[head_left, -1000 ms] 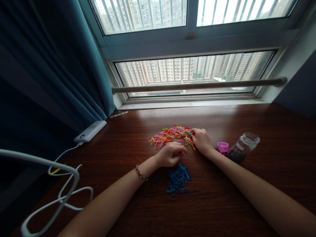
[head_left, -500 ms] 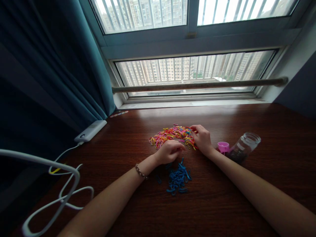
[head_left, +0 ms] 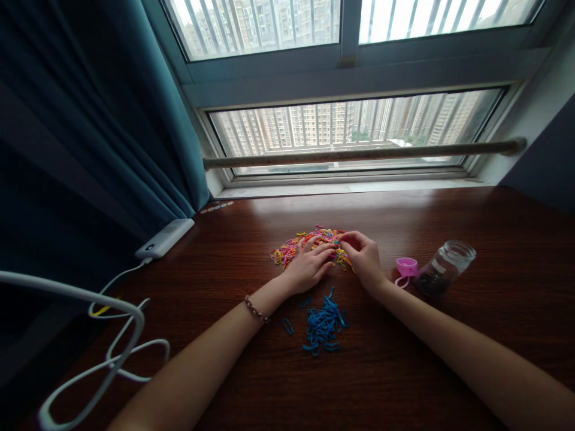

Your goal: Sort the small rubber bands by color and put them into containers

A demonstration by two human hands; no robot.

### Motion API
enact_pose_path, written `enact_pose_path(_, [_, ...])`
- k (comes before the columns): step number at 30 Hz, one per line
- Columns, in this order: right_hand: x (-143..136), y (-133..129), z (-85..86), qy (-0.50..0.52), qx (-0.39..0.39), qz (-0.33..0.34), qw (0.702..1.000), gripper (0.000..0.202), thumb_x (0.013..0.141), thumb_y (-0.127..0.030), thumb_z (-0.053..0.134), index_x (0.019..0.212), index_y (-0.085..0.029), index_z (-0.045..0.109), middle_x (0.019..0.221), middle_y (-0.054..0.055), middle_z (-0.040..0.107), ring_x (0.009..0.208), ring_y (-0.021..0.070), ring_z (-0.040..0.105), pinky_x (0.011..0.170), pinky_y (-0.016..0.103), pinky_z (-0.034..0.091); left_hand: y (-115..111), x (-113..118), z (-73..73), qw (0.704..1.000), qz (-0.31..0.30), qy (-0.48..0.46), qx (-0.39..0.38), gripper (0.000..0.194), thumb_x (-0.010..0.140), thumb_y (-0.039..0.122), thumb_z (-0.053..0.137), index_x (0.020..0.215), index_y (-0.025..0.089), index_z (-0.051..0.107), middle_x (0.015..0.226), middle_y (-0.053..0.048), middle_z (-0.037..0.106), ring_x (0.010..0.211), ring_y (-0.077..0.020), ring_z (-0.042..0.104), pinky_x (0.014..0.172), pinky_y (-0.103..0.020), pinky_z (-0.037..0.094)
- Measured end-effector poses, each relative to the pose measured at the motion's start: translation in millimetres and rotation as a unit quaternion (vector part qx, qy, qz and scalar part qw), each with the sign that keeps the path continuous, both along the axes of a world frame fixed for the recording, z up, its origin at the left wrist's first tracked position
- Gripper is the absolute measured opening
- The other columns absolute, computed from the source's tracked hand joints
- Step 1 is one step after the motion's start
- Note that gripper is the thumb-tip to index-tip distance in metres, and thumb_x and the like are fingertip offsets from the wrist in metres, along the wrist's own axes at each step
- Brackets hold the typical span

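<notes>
A heap of small multicoloured rubber bands (head_left: pixel 287 251), mostly pink, yellow and red, lies on the brown table. My left hand (head_left: pixel 309 266) rests over its near side, fingers spread, touching the bands and holding none that I can see. At the heap's right side my right hand (head_left: pixel 365 257) has thumb and forefinger pinched together. A bit of blue shows beside those fingertips, but what they hold is too small to make out. Nearer to me sits a separate pile of blue rubber bands (head_left: pixel 324 326), with a loose blue band (head_left: pixel 287 326) to its left.
Right of my right hand are a pink cup-like piece (head_left: pixel 406 267) with a ring and a tilted clear jar (head_left: pixel 444 269) with dark contents. At the left lie a white power bank (head_left: pixel 165 238) and looped white cable (head_left: pixel 139 323). A window and rail (head_left: pixel 359 157) stand behind.
My left hand has opened and reached forward onto the heap. My right hand has shifted slightly left, its fingertips now pinching. The loose blue bands by the blue pile show more clearly.
</notes>
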State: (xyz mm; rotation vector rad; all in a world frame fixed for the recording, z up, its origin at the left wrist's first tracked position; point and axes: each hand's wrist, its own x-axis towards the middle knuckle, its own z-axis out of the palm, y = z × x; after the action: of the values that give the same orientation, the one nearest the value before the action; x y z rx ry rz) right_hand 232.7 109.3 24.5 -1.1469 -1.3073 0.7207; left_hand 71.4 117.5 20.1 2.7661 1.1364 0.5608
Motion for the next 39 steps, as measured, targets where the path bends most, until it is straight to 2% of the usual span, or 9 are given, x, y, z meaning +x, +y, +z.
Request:
enact_pose_path(5, [-23, -38, 10.4, -0.113, 0.096, 0.095, 0.984, 0.011, 0.071, -0.014, 0.046, 0.072, -0.017, 0.056, 0.067, 0.001, 0.058, 0.063, 0.013, 0.053, 0.061, 0.025, 0.043, 2, -1, -4.7, 0.999, 0.035, 0.035, -0.008, 0.042, 0.085, 0.034, 0.041, 0.127, 0.029, 0.04, 0.137, -0.002, 0.037, 0.13, -0.0301, 0.018, 0.103, -0.059, 0.007])
enact_pose_path(9, [-29, -57, 7.7, -0.27, 0.252, 0.241, 0.897, 0.009, 0.063, -0.011, 0.048, 0.063, -0.018, 0.053, 0.061, 0.001, 0.055, 0.059, 0.0131, 0.048, 0.059, 0.025, 0.039, 4, 2, -6.6, 0.996, 0.076, 0.041, 0.013, 0.041, 0.086, 0.04, 0.04, 0.124, 0.027, 0.043, 0.136, -0.003, 0.039, 0.128, -0.0291, 0.02, 0.103, -0.059, 0.007])
enact_pose_path(11, [-29, -58, 5.1, -0.309, 0.285, 0.257, 0.87, 0.008, 0.063, -0.012, 0.049, 0.063, -0.019, 0.054, 0.06, 0.001, 0.056, 0.059, 0.0138, 0.048, 0.059, 0.026, 0.039, 4, 3, -6.7, 0.995, 0.093, 0.04, 0.017, 0.039, 0.087, 0.042, 0.037, 0.122, 0.028, 0.044, 0.134, -0.001, 0.041, 0.127, -0.0287, 0.022, 0.103, -0.059, 0.006])
enact_pose_path(14, [-25, -50, 5.3, -0.294, 0.253, 0.196, 0.901, 0.01, 0.067, -0.012, 0.048, 0.066, -0.019, 0.056, 0.064, 0.002, 0.059, 0.063, 0.0147, 0.051, 0.063, 0.027, 0.04, 2, 3, -5.3, 0.995, 0.089, 0.048, 0.014, 0.04, 0.086, 0.042, 0.039, 0.123, 0.03, 0.044, 0.134, -0.002, 0.041, 0.126, -0.0292, 0.023, 0.103, -0.059, 0.008])
enact_pose_path(18, [-7, -23, 7.7, -0.253, 0.15, 0.014, 0.956, 0.018, 0.075, -0.013, 0.043, 0.072, -0.019, 0.06, 0.072, 0.004, 0.063, 0.073, 0.0172, 0.053, 0.071, 0.029, 0.041, -1, 2, -3.6, 0.994, 0.094, 0.046, 0.013, 0.04, 0.087, 0.045, 0.034, 0.123, 0.03, 0.044, 0.132, -0.004, 0.041, 0.124, -0.0294, 0.025, 0.102, -0.06, 0.01])
enact_pose_path(22, [14, 6, -3.1, -0.281, 0.048, -0.099, 0.953, 0.024, 0.076, -0.014, 0.042, 0.081, -0.019, 0.065, 0.078, 0.005, 0.066, 0.081, 0.021, 0.051, 0.075, 0.031, 0.04, -1, 3, -3.4, 0.994, 0.101, 0.035, 0.018, 0.042, 0.087, 0.047, 0.034, 0.121, 0.027, 0.045, 0.129, -0.005, 0.044, 0.123, -0.0287, 0.026, 0.103, -0.059, 0.011])
enact_pose_path(30, [21, 23, -31.4, -0.317, 0.033, -0.057, 0.946, 0.032, 0.075, -0.009, 0.041, 0.086, -0.019, 0.069, 0.096, 0.005, 0.068, 0.09, 0.0217, 0.047, 0.081, 0.036, 0.035, 8, -2, -3.4, 0.987, 0.087, -0.124, 0.06, 0.024, 0.086, 0.027, 0.044, 0.104, 0.017, 0.056, 0.108, -0.008, 0.056, 0.109, -0.0211, 0.045, 0.097, -0.04, 0.034])
enact_pose_path(34, [24, 27, -38.5, -0.314, 0.042, -0.043, 0.947, 0.031, 0.072, -0.008, 0.043, 0.081, -0.02, 0.07, 0.094, 0.005, 0.068, 0.09, 0.0227, 0.048, 0.081, 0.039, 0.035, 16, -9, -6.1, 0.962, 0.138, -0.234, 0.037, 0.013, 0.08, 0.016, 0.05, 0.089, 0.016, 0.059, 0.092, -0.007, 0.061, 0.092, -0.0187, 0.055, 0.084, -0.034, 0.044])
enact_pose_path(39, [24, 25, -33.2, -0.294, 0.056, -0.069, 0.952, 0.033, 0.07, -0.006, 0.041, 0.079, -0.018, 0.07, 0.087, 0.006, 0.068, 0.087, 0.022, 0.051, 0.08, 0.037, 0.04, 19, -13, -8.3, 0.941, 0.189, -0.281, -0.006, 0.007, 0.077, 0.021, 0.056, 0.08, 0.016, 0.059, 0.082, -0.004, 0.063, 0.079, -0.0176, 0.059, 0.074, -0.032, 0.046])
